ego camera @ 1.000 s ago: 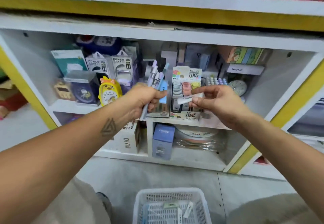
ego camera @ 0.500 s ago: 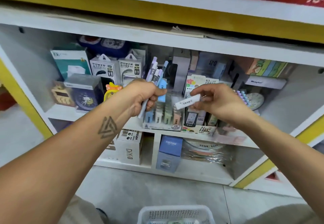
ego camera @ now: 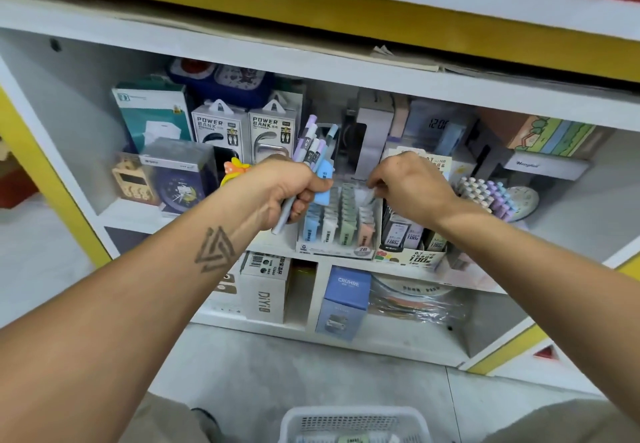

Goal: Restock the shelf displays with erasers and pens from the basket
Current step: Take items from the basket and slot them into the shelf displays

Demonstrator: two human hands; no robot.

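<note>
My left hand (ego camera: 284,193) is clenched around a bunch of pastel pens (ego camera: 313,146) and a blue eraser (ego camera: 323,186), in front of the shelf. My right hand (ego camera: 410,186) pinches a white eraser (ego camera: 370,197), its tip pointing down over the back rows of the eraser display box (ego camera: 337,250). That box holds rows of blue, white, green and pink erasers. A pen holder (ego camera: 486,194) with pastel caps stands to the right. The white basket (ego camera: 353,423) sits on the floor at the bottom edge, with a few erasers in it.
Power bank boxes (ego camera: 242,130), clocks (ego camera: 176,179) and a teal box (ego camera: 152,113) fill the shelf's left. A lead refill display (ego camera: 412,238) stands right of the erasers. Below are a DIY box (ego camera: 265,290) and a blue box (ego camera: 344,302). Grey floor lies between shelf and basket.
My right hand has carried the white eraser forward and down into the eraser display box. The view has tilted up, so less of the basket shows. My left hand holds steady.
</note>
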